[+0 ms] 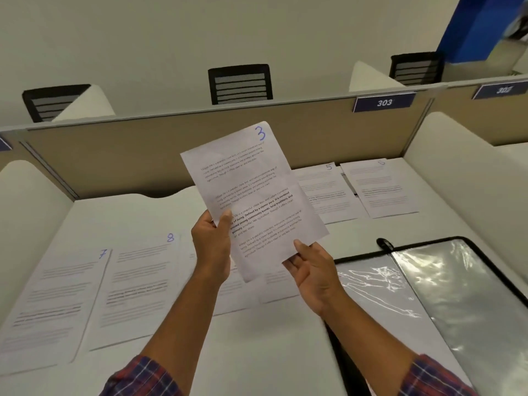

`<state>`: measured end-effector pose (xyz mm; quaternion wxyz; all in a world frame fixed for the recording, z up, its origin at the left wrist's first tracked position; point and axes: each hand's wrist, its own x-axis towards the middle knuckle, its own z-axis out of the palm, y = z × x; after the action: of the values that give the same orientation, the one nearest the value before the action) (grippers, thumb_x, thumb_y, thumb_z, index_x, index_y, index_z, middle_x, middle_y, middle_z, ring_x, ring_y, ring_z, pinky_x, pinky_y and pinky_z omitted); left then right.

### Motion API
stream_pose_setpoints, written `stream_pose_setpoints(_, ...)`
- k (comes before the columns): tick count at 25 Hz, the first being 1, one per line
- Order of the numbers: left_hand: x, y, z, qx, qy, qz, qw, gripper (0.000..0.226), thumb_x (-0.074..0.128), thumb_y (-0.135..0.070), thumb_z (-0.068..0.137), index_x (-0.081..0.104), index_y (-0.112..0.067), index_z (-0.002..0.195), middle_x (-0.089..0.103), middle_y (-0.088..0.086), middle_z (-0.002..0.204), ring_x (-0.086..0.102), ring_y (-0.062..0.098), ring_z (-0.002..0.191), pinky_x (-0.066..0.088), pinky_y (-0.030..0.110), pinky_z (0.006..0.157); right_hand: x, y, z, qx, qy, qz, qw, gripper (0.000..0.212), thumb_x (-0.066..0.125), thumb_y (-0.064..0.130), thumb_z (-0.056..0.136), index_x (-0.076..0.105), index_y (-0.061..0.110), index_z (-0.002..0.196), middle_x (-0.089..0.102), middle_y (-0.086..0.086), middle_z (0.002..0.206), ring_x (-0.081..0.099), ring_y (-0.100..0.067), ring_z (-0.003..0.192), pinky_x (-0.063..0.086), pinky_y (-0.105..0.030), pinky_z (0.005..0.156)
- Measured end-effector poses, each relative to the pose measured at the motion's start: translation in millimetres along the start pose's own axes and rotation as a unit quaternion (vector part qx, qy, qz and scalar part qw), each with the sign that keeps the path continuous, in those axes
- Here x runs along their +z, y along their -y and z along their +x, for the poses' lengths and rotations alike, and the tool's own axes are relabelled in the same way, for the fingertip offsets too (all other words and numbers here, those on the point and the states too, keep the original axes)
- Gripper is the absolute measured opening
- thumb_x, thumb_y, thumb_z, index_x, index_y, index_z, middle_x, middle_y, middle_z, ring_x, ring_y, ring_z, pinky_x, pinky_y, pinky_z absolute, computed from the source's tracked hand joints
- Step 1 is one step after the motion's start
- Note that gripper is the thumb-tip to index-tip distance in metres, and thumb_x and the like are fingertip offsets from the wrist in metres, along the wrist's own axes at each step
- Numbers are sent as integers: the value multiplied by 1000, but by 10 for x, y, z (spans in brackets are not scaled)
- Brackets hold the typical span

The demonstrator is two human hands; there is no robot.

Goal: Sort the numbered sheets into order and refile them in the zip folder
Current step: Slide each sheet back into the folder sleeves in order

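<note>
**Red-and-blue plaid sleeves (143,378) low in view, white printed sheet numbered 3 (251,190) held up**

Your left hand (211,247) pinches the sheet's left edge near its lower end, thumb on the printed face and fingers behind the paper. Your right hand (311,270) takes the bottom corner the same way, thumb on the front, palm turned up, fingers hidden under the page. The sheet is lifted clear of the white desk (257,352) and tilted, its top leaning right, with the blue handwritten 3 in the upper right corner, in front of the tan partition (143,155).

To the right of your right hand, near it but apart, the clear plastic zip folder with black edging (457,304) lies flat on the desk, its black zip pull (384,244) at the far left corner.

On your left, the sheet marked 7 (54,304) and the sheet marked 8 (140,287) lie side by side. Further sheets (243,292) lie beneath your hands, their numbers hidden. At the far right, against the partition, are the sheet marked 5 (323,192) and a neighbouring sheet (380,190) whose number is too faint to read. A blue plate reading 303 (384,102) hangs on the partition's top rail.
</note>
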<state>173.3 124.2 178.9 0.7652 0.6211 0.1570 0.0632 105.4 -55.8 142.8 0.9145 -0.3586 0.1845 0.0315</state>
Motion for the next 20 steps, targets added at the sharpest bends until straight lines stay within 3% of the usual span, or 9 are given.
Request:
stream_pose_setpoints(5,633,218,-803,-20,11,-25,999,14,67,-16,101,73,-25,112,79,-6,108,77,23,97,64,45,82,-695,615,-482,-4,-14,22,1000,44,62,1,97,60,10,140,70,-16,133,70,-31,120,62,-39,90)
stream_pose_setpoints(9,1081,476,-1416,-33,32,-25,999,17,67,-16,101,73,-24,116,79,-3,111,77,24,98,64,45,81,-1240,965,-805,-14,-12,25,1000,46,62,-1,98,59,13,141,70,-13,134,68,-30,123,60,-44,99)
stream_pose_setpoints(12,1312,677,-1829,-55,36,-28,997,18,68,-16,101,73,-22,118,78,-1,113,76,25,100,63,48,85,-1591,1150,-1079,-11,-26,18,999,45,63,0,96,60,11,140,71,-14,132,68,-32,122,60,-46,97)
stream_pose_setpoints(20,1556,1105,-2615,-122,77,-19,989,21,66,-13,102,73,-18,121,79,2,112,77,26,100,61,53,92,-2306,1182,-1762,-8,-125,16,992,41,67,0,95,61,7,135,74,-17,124,71,-36,115,54,-60,103)
